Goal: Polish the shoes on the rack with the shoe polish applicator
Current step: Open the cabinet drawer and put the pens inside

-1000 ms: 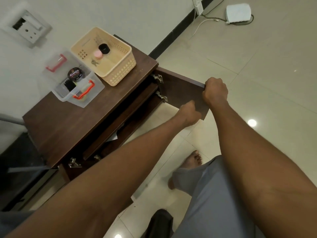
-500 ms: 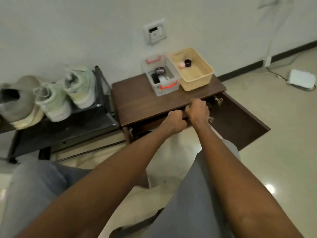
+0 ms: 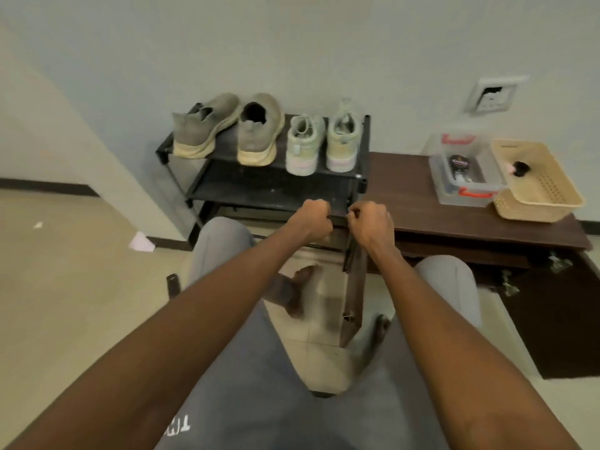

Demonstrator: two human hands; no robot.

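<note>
Our left hand [image 3: 313, 219] and right hand [image 3: 370, 224] are both curled on the top edge of the cabinet door [image 3: 354, 287]. The shoes [image 3: 266, 134] wait on the rack [image 3: 276, 186] at 12 o'clock. We cannot make out the applicator; perhaps it lies in the clear box [image 3: 464, 177] at 2 o'clock. If we swing the door carelessly, it may hit our knees or the rack.

We cannot tell what the curled fingers of the left hand [image 3: 312, 221] and right hand [image 3: 371, 225] hold. The tin [image 3: 458, 163] in the clear box [image 3: 466, 196] is blurred, its label unreadable. The picture's right edge crops the cabinet [image 3: 461, 219].
</note>
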